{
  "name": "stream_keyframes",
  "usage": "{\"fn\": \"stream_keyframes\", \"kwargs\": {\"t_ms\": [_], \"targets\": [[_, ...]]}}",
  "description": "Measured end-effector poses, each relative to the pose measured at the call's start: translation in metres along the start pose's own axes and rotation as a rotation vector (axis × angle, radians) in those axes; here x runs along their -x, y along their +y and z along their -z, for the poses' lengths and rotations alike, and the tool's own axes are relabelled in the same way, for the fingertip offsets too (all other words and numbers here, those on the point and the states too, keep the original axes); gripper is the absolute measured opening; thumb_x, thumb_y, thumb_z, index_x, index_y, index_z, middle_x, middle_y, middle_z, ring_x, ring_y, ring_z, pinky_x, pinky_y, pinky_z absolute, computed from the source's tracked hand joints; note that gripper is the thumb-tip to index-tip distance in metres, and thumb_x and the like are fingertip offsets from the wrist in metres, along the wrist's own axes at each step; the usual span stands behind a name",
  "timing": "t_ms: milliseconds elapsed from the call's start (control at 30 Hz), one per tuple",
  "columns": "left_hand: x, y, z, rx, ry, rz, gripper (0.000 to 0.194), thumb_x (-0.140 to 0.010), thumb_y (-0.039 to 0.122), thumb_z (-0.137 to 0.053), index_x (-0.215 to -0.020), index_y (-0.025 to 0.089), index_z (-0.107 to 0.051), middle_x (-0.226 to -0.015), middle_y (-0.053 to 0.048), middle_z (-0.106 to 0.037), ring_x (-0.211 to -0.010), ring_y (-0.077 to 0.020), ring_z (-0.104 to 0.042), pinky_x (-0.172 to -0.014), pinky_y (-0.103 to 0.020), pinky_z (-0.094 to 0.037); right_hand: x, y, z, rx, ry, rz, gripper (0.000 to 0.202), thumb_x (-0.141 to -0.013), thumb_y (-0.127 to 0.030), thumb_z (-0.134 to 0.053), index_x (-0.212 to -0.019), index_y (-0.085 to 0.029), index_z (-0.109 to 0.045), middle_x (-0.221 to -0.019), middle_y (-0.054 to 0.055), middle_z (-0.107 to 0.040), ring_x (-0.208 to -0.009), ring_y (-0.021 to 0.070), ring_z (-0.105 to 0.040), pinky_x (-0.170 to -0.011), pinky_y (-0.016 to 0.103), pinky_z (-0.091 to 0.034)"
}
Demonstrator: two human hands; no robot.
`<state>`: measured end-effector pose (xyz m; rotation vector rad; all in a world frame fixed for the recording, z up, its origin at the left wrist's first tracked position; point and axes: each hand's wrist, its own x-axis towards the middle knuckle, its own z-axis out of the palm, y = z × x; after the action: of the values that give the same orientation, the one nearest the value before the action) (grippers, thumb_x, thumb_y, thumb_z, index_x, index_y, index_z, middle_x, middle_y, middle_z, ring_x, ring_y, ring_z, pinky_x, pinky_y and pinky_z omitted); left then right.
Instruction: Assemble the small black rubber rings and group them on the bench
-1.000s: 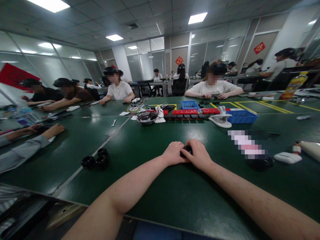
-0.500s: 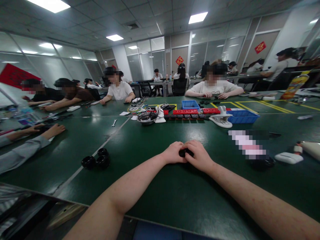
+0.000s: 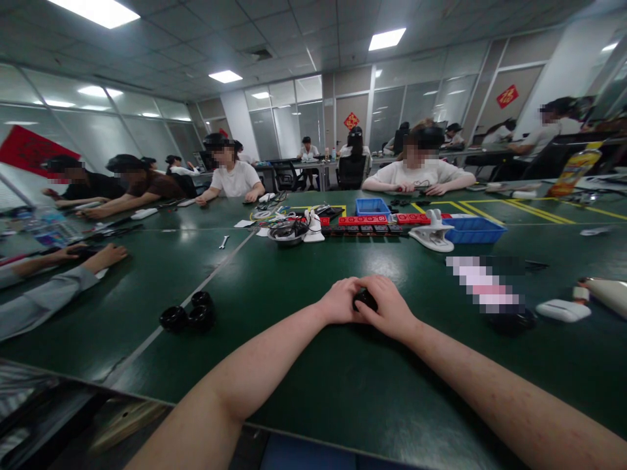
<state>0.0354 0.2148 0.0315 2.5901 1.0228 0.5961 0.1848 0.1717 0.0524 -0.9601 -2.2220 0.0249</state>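
Observation:
Between my two hands is a small glossy black rounded object (image 3: 365, 301), partly covered by fingers; its exact kind does not show. My left hand (image 3: 339, 301) wraps its far left side. From the right, my right hand (image 3: 390, 308) closes over it, thumb along the near side and fingers across the top, meeting the left fingers. Both hands are just over the green table (image 3: 313, 365). Off to the left, three glossy black cup-shaped pieces stand close together: one at the left (image 3: 172, 318), one at the right (image 3: 201, 318) and one behind (image 3: 200, 299).
Beyond my hands lie a red power strip (image 3: 362, 220), a white clip stand (image 3: 434, 232), blue bins (image 3: 473, 230) and a bowl of cables (image 3: 288, 232). A wrench (image 3: 224, 242) lies left, a white case (image 3: 563, 310) right. A co-worker's hands (image 3: 105, 256) rest at far left.
The black object has turned or tilted in my hands, so more of its rounded side shows. My hands have barely shifted, and the three black pieces stay in place.

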Motion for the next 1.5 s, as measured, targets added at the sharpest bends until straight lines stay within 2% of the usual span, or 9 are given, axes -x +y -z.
{"fn": "stream_keyframes", "kwargs": {"t_ms": [100,200,367,533,800,967,1267,1367,1500], "targets": [[0.001,0.004,0.0,-0.084,0.066,-0.02,0.064,-0.057,0.053,-0.066,-0.106,0.019,-0.045,-0.107,-0.007,-0.049,-0.1,-0.0254,-0.047,-0.09,-0.039,-0.036,-0.001,0.005,-0.001,0.045,0.018,-0.068,0.029,-0.075,-0.034,-0.052,-0.098,-0.017,-0.048,-0.096,0.01,-0.056,-0.09,0.0252,-0.05,-0.082,0.041,-0.038],[0.0,0.006,-0.001,-0.169,0.065,0.011,0.063,-0.056,0.058,-0.065,-0.101,0.018,-0.045,-0.099,-0.006,-0.05,-0.095,-0.0249,-0.049,-0.089,-0.039,-0.036,-0.001,0.009,-0.004,0.087,0.011,-0.131,0.029,-0.074,-0.039,-0.054,-0.093,-0.018,-0.048,-0.089,0.008,-0.056,-0.083,0.0241,-0.051,-0.076,0.039,-0.039],[0.0,0.008,-0.003,-0.219,0.049,0.023,0.048,-0.059,0.056,-0.063,-0.085,0.018,-0.049,-0.089,-0.005,-0.052,-0.09,-0.0236,-0.05,-0.089,-0.039,-0.035,-0.001,0.013,-0.009,0.142,0.0,-0.218,0.022,-0.075,-0.039,-0.053,-0.079,-0.018,-0.047,-0.078,0.006,-0.053,-0.075,0.0218,-0.049,-0.069,0.035,-0.04],[0.0,0.008,-0.003,-0.193,0.06,0.01,0.04,-0.062,0.05,-0.063,-0.081,0.018,-0.049,-0.085,-0.004,-0.052,-0.087,-0.022,-0.05,-0.086,-0.037,-0.037,-0.002,0.012,-0.01,0.157,-0.002,-0.251,0.022,-0.076,-0.039,-0.053,-0.076,-0.018,-0.047,-0.074,0.005,-0.052,-0.071,0.0205,-0.048,-0.065,0.033,-0.039],[-0.001,0.001,0.0,-0.111,0.042,-0.03,0.038,-0.06,0.04,-0.066,-0.086,0.016,-0.052,-0.085,-0.004,-0.053,-0.084,-0.0217,-0.05,-0.08,-0.034,-0.041,-0.003,0.007,-0.004,0.088,-0.012,-0.155,0.011,-0.074,-0.026,-0.051,-0.08,-0.018,-0.054,-0.08,0.006,-0.055,-0.078,0.0209,-0.049,-0.073,0.036,-0.039],[-0.002,-0.007,-0.001,-0.049,0.003,-0.076,0.033,-0.061,0.035,-0.066,-0.087,0.017,-0.055,-0.091,-0.003,-0.053,-0.085,-0.0198,-0.051,-0.077,-0.03,-0.043,-0.003,0.003,0.0,-0.009,-0.022,-0.035,0.017,-0.067,-0.012,-0.047,-0.08,-0.018,-0.056,-0.085,0.006,-0.059,-0.083,0.0201,-0.052,-0.076,0.035,-0.041],[-0.005,-0.014,-0.004,-0.019,-0.038,-0.159,0.022,-0.062,0.033,-0.069,-0.076,0.018,-0.06,-0.091,-0.002,-0.057,-0.09,-0.0193,-0.051,-0.084,-0.03,-0.039,0.001,-0.004,-0.005,-0.096,0.006,0.117,0.021,-0.065,-0.006,-0.038,-0.064,-0.021,-0.052,-0.066,0.0,-0.061,-0.069,0.0148,-0.056,-0.091,0.039,-0.036],[-0.004,-0.012,-0.004,-0.03,-0.038,-0.156,0.026,-0.062,0.035,-0.068,-0.08,0.018,-0.06,-0.09,-0.002,-0.057,-0.089,-0.0202,-0.052,-0.083,-0.031,-0.04,0.002,-0.004,-0.005,-0.088,0.025,0.122,0.02,-0.066,-0.008,-0.038,-0.068,-0.021,-0.053,-0.069,0.0,-0.061,-0.073,0.0156,-0.056,-0.09,0.039,-0.036],[-0.001,-0.006,-0.004,-0.049,-0.009,-0.119,0.045,-0.062,0.046,-0.066,-0.096,0.019,-0.055,-0.095,-0.004,-0.056,-0.089,-0.0228,-0.051,-0.08,-0.036,-0.041,0.001,-0.003,-0.001,-0.042,0.073,0.064,0.018,-0.071,-0.014,-0.041,-0.083,-0.018,-0.054,-0.082,0.006,-0.06,-0.084,0.0195,-0.053,-0.082,0.038,-0.04]]}}
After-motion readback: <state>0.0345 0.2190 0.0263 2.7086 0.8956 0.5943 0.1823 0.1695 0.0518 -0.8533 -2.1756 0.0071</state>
